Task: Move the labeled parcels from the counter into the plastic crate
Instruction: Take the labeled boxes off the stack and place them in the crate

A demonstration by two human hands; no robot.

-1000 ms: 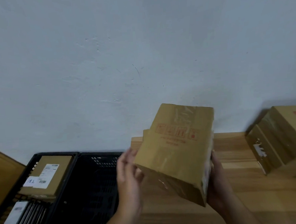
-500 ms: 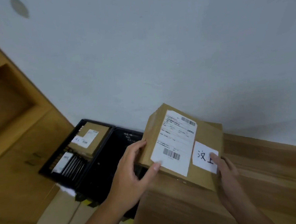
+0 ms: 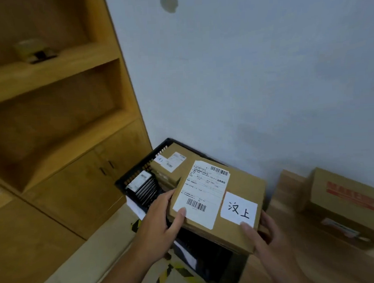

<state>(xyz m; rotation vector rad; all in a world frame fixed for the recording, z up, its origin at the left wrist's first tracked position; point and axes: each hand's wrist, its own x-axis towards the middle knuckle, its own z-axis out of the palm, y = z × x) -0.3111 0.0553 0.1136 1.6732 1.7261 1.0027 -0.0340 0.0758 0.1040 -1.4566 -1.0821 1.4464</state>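
Parcel storage rm: labelled boxes (image 3: 245, 181) w/ barcodes, plastic crate (image 3: 139, 168), wood shelving (image 3: 50, 68).

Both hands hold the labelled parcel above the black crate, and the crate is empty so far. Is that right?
Not quite: the black crate is not empty. The head view shows another labelled parcel lying in it. The left hand and right hand do grip the carried parcel above it.
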